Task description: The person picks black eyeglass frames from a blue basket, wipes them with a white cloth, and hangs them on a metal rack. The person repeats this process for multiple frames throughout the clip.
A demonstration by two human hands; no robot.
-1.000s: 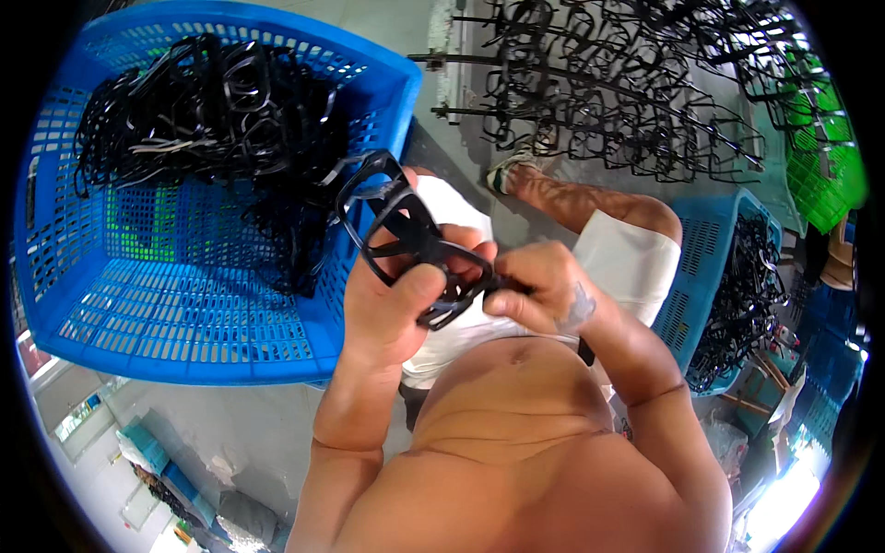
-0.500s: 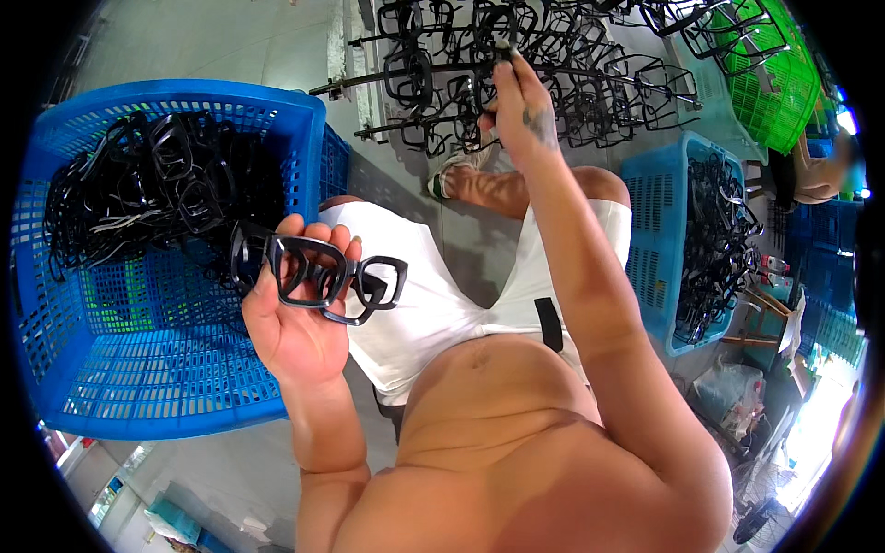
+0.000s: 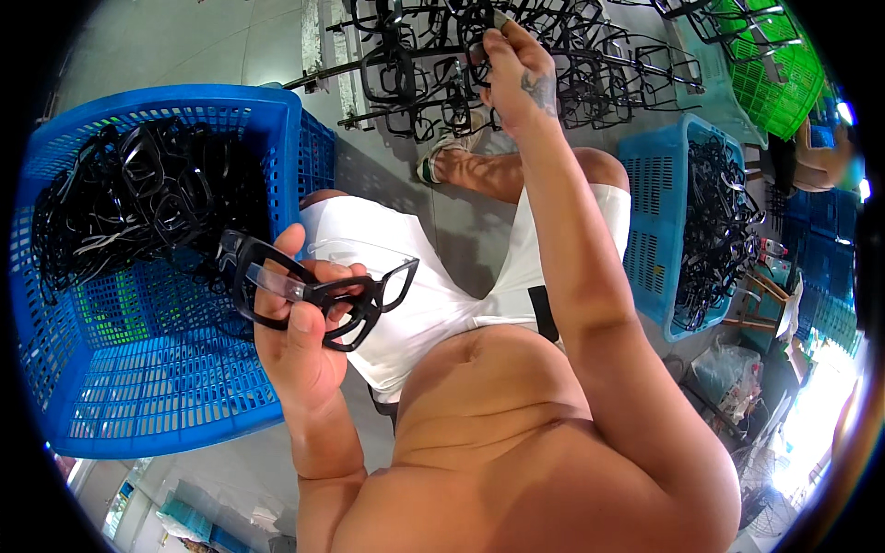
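Observation:
Black eyeglass frames (image 3: 371, 293) without lenses, at least two together, rest in my left hand (image 3: 309, 346). The fingers and thumb are closed round them, above the inner rim of a blue basket (image 3: 175, 438). In that basket lies a pile of similar black frames (image 3: 166, 175). My right hand (image 3: 518, 83) reaches far forward to a rack of long rods (image 3: 318, 76) hung with rows of black eyeglass frames (image 3: 392, 74). Its thumb and fingers pinch a black frame among them, and the other frames partly hide the grip.
On the right stands a light-blue basket (image 3: 647, 230) full of black frames. Behind it is a bright green basket (image 3: 784, 88). My legs in white shorts (image 3: 369, 240) lie between the baskets. A plastic bag (image 3: 728, 373) and a fan (image 3: 765, 507) stand at lower right.
My left hand has turned the eyeglass frames, so they tilt differently and the thumb now presses over them. My right hand has moved slightly farther up along the rack.

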